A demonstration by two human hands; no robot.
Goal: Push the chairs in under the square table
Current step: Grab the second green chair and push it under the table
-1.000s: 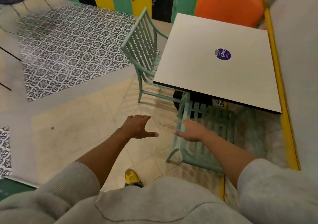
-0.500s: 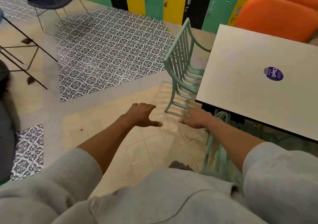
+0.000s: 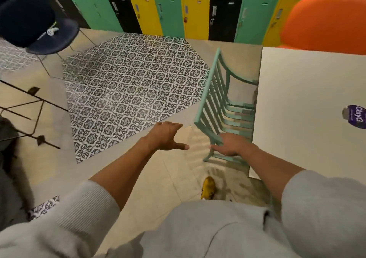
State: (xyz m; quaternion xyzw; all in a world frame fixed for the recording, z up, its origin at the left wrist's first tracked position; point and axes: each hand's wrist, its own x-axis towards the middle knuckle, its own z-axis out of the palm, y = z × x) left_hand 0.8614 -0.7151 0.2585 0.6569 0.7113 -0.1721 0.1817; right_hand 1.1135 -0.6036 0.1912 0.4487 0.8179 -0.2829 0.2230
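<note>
Where chair (image 3: 214,107) meets table (image 3: 309,107), nothing intervenes

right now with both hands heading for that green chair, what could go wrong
1. The mint green slatted metal chair already has its seat partly under the white square table; a hard push could knock its curved armrest against the table edge.
2. The right hand is low by the chair's near corner, so fingers might get pinched between frame and tabletop.
3. The left hand is open and off the chair; a one-sided push may twist it.
</note>
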